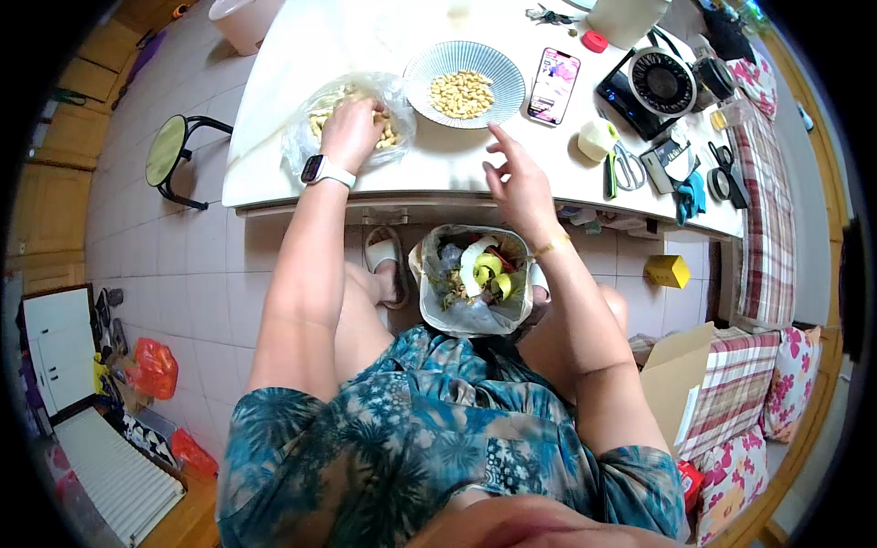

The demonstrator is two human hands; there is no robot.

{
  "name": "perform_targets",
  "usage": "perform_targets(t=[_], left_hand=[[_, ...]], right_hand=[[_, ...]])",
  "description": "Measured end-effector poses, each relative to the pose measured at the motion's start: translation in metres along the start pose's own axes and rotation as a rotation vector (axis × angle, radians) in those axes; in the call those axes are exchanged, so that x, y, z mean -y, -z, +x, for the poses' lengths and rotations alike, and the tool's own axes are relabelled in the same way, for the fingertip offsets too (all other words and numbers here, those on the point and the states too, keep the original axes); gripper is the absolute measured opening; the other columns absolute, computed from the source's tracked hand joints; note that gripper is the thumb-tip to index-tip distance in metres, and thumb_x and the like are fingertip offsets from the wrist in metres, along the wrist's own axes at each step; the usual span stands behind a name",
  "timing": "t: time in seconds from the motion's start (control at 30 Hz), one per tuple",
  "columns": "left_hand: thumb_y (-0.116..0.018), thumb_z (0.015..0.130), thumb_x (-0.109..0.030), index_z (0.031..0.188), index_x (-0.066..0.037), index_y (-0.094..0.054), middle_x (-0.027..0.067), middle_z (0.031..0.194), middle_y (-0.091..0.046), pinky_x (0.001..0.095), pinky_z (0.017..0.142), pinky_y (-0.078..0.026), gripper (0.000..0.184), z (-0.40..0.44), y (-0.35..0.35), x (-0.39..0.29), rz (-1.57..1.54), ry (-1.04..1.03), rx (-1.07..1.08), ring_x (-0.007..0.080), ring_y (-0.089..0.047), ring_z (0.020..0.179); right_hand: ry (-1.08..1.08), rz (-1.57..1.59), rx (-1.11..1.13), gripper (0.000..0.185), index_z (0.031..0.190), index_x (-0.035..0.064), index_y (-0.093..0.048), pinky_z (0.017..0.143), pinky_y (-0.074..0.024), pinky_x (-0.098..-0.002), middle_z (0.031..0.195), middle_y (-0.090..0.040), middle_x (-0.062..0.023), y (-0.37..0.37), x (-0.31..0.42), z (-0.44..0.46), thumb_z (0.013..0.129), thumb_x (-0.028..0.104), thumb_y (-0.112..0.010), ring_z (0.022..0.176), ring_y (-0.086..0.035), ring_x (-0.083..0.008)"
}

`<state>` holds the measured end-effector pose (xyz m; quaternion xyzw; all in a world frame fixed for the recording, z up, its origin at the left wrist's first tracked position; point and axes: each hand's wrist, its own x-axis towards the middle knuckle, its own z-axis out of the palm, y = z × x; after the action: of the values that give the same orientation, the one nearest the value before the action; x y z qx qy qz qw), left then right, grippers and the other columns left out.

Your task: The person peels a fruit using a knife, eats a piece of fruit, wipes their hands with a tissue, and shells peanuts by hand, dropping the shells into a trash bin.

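My left hand, with a smartwatch at its wrist, reaches into a clear plastic bag of unshelled peanuts. Its fingers curl down among the shells, and their tips are hidden. Beside the bag is a striped, ribbed plate with a pile of shelled peanut kernels. My right hand hovers by the table's front edge, just below the plate, its fingers apart and nothing visible in them. Under it, between my legs, stands a lined waste bin holding green peels and other scraps.
On the white table, right of the plate, lie a lit phone, a peeled pale fruit, a green-handled peeler, scissors and a small black fan. A stool stands at left.
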<state>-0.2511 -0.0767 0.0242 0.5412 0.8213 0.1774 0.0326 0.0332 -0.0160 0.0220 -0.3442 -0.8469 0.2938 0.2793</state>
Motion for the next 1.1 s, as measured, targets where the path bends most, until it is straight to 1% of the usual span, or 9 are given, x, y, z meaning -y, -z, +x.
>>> perform_targets(t=[0.03, 0.07, 0.17, 0.3, 0.77, 0.97, 1.0, 1.03, 1.1], left_hand=[[-0.07, 0.085, -0.011, 0.108, -0.005, -0.075, 0.02, 0.11, -0.071, 0.0448, 0.095, -0.052, 0.025, 0.001, -0.001, -0.001, 0.028, 0.014, 0.058, 0.0346, -0.067, 0.107], [-0.069, 0.085, -0.011, 0.104, -0.005, -0.076, 0.0199, 0.104, -0.072, 0.045, 0.093, -0.053, 0.022, 0.003, -0.006, 0.002, 0.009, 0.025, 0.05, 0.0348, -0.068, 0.102], [-0.068, 0.085, -0.011, 0.104, -0.005, -0.076, 0.0193, 0.103, -0.073, 0.0447, 0.091, -0.054, 0.021, 0.004, -0.005, -0.004, 0.055, 0.021, 0.043, 0.0346, -0.069, 0.1], [-0.068, 0.085, -0.01, 0.099, -0.004, -0.076, 0.0183, 0.101, -0.073, 0.045, 0.087, -0.054, 0.017, 0.005, -0.007, -0.003, 0.069, 0.018, 0.005, 0.0342, -0.07, 0.097], [-0.072, 0.085, -0.016, 0.094, -0.004, -0.075, 0.0194, 0.091, -0.073, 0.0458, 0.079, -0.056, 0.016, 0.007, -0.009, 0.001, 0.068, 0.015, -0.091, 0.0358, -0.071, 0.087], [-0.063, 0.094, -0.026, 0.104, -0.005, -0.073, 0.018, 0.092, -0.073, 0.0431, 0.078, -0.055, 0.024, -0.001, 0.032, -0.005, -0.092, 0.142, -0.299, 0.0354, -0.071, 0.085], [-0.066, 0.096, -0.023, 0.104, -0.003, -0.072, 0.0141, 0.09, -0.074, 0.0386, 0.076, -0.055, 0.022, -0.007, 0.046, -0.02, -0.158, 0.166, -0.378, 0.0274, -0.071, 0.081], [-0.066, 0.096, -0.023, 0.104, -0.003, -0.072, 0.0141, 0.09, -0.074, 0.0386, 0.076, -0.055, 0.022, -0.012, 0.044, -0.027, -0.158, 0.161, -0.377, 0.0274, -0.071, 0.081], [-0.068, 0.098, -0.018, 0.107, -0.002, -0.071, 0.0038, 0.088, -0.072, 0.0285, 0.069, -0.053, 0.019, -0.017, 0.039, -0.042, -0.654, -0.015, -0.565, 0.0136, -0.065, 0.073]], right_hand=[[0.064, -0.114, -0.011, 0.057, 0.146, 0.0148, -0.05, 0.071, -0.058, -0.0346, 0.113, -0.068, -0.0113, -0.009, -0.004, 0.008, 0.092, 0.01, -0.069, 0.075, -0.069, -0.0197], [0.012, -0.21, 0.065, 0.058, 0.145, 0.0147, -0.049, 0.074, -0.0579, -0.0405, 0.12, -0.065, -0.0137, -0.013, -0.007, 0.016, 0.092, 0.013, -0.069, 0.08, -0.07, -0.0275], [0.093, -0.305, 0.046, 0.058, 0.142, 0.0088, -0.05, 0.073, -0.0587, -0.0429, 0.109, -0.063, -0.0186, -0.019, -0.015, 0.028, 0.088, 0.015, -0.07, 0.086, -0.07, -0.0361], [0.076, -0.295, 0.079, 0.05, 0.138, 0.0094, -0.054, 0.078, -0.0574, -0.0452, 0.118, -0.063, -0.0167, -0.013, -0.017, 0.029, 0.09, 0.016, -0.069, 0.09, -0.069, -0.0361], [0.144, -0.269, 0.085, 0.044, 0.128, 0.0076, -0.06, 0.076, -0.0575, -0.0452, 0.107, -0.068, -0.0178, 0.005, -0.01, 0.006, 0.086, 0.015, -0.07, 0.087, -0.07, -0.0356], [0.136, -0.178, 0.045, 0.038, 0.125, 0.0061, -0.062, 0.074, -0.0574, -0.0446, 0.101, -0.07, -0.0151, 0.009, -0.009, 0.007, 0.088, 0.014, -0.068, 0.086, -0.071, -0.0336], [0.133, -0.176, 0.042, 0.038, 0.125, 0.0061, -0.062, 0.074, -0.0574, -0.0446, 0.101, -0.07, -0.0151, 0.009, -0.008, 0.007, 0.088, 0.014, -0.068, 0.086, -0.071, -0.0336], [0.165, -0.122, 0.007, 0.036, 0.125, 0.0061, -0.062, 0.072, -0.0571, -0.043, 0.099, -0.07, -0.0142, 0.01, -0.006, 0.007, 0.089, 0.014, -0.068, 0.082, -0.07, -0.032], [0.199, -0.073, -0.035, 0.035, 0.124, 0.006, -0.062, 0.07, -0.0567, -0.0414, 0.098, -0.07, -0.0133, 0.013, 0.0, 0.011, 0.09, 0.014, -0.068, 0.077, -0.07, -0.0303]])
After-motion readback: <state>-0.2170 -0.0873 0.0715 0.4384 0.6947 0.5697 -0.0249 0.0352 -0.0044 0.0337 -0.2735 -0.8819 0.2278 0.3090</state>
